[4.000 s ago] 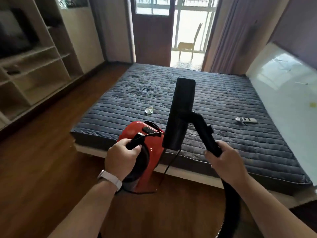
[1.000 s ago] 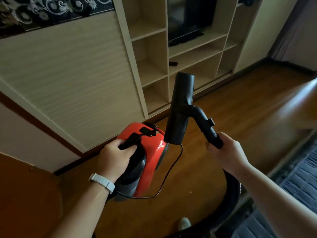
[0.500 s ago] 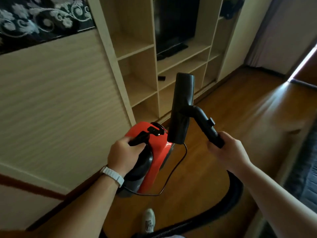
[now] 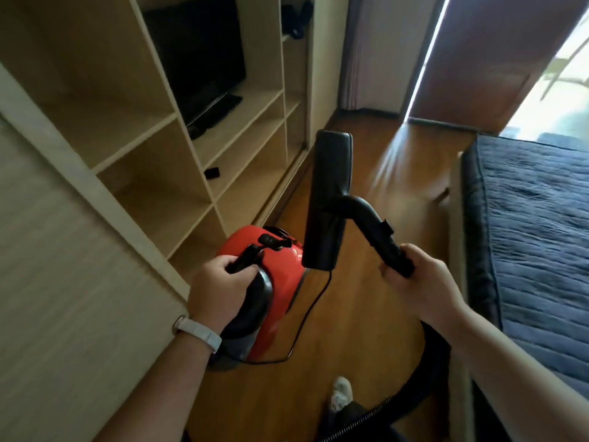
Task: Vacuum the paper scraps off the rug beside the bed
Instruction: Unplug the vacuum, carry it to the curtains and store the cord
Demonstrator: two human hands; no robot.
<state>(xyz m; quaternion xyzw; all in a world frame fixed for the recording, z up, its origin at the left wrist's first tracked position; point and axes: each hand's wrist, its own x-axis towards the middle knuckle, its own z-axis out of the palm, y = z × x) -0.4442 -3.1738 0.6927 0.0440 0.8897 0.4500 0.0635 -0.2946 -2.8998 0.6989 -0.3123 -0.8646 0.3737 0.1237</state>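
Above the glossy brown wooden floor point(image 4: 334, 362), the rounded red plastic canister vacuum point(image 4: 280, 272) is being carried, seemingly clear of the boards, by the left hand point(image 4: 220, 288), whose fingers point(image 4: 220, 264) are clenching the black handle on its top. The right hand point(image 4: 420, 288) is holding the curved black plastic tube point(image 4: 379, 231) up in front, its fingers point(image 4: 390, 277) wrapping the lower end, so the long flat black floor nozzle point(image 4: 328, 199) is standing on end in the air just beside the canister vacuum. A thin black power cord point(image 4: 306, 317) is looping down below the canister vacuum, and the thick black ribbed hose point(image 4: 424, 387) is sagging under the right forearm, near a pale shoe point(image 4: 341, 390). Neither the rug nor any paper scraps are showing here. The low bed with its dark blue quilted cover point(image 4: 535, 250) is lying to the right, pale wooden shelving point(image 4: 223, 154) with a dark flat television point(image 4: 197, 52) to the left.

The step in hand is looking like the carry to the bedside. Doing it well is meaning keeping the canister vacuum level and close, the floor nozzle raised away from the shelving and the bed edge, and the feet away from the trailing power cord and hose, which are risking a trip or a snag. Setting the canister vacuum down beside the rug, not on it, is likely leaving the scraps undisturbed for the floor nozzle
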